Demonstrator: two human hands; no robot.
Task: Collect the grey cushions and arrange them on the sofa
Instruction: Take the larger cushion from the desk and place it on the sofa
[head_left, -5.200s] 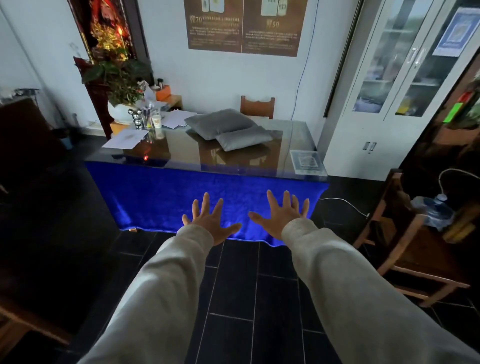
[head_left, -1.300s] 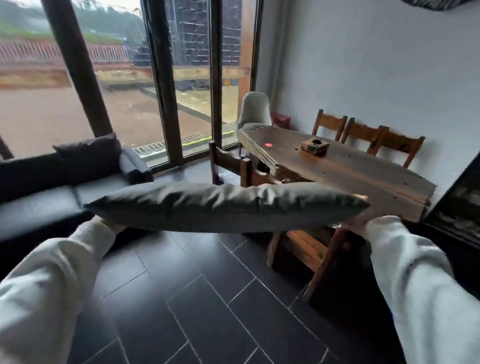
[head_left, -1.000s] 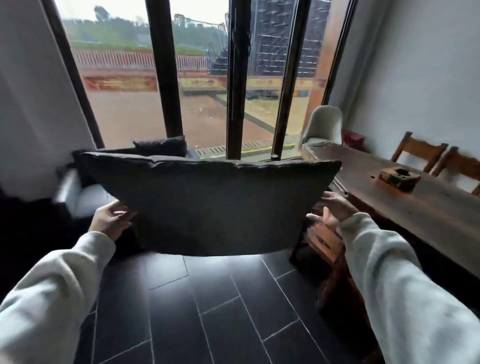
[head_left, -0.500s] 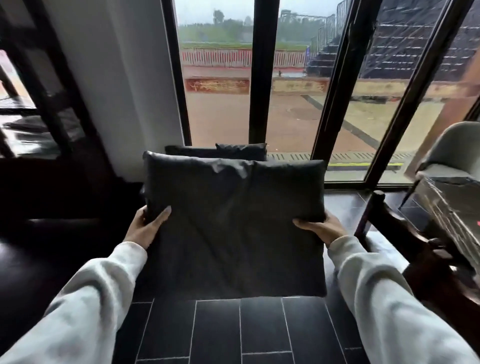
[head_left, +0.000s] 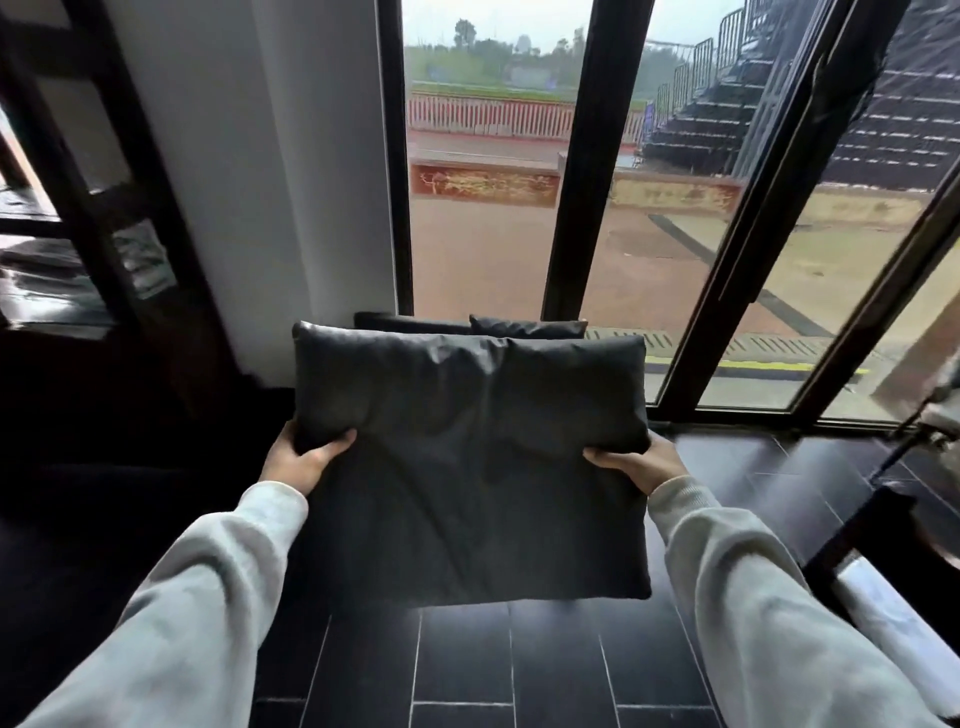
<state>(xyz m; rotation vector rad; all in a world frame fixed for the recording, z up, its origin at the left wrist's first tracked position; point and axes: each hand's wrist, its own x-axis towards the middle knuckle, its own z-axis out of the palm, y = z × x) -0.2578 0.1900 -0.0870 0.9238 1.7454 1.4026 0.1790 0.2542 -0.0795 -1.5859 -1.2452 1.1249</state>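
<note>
Cushion (head_left: 467, 457) centre, above tiled floor (head_left: 467, 670), between left hand (head_left: 298, 460) and right hand (head_left: 641, 465); sofa cushions (head_left: 524, 327) just behind; windows (head_left: 649, 234) beyond; shelving (head_left: 78, 218) left.

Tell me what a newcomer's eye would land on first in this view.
The big grey cushion fills the centre, held up off the dark tiled floor with the left hand and right hand gripping its two side edges. Behind it, tall dark-framed windows show a bright reddish yard outside. Just above the cushion's top edge, darker cushions peek out against the window.
</note>
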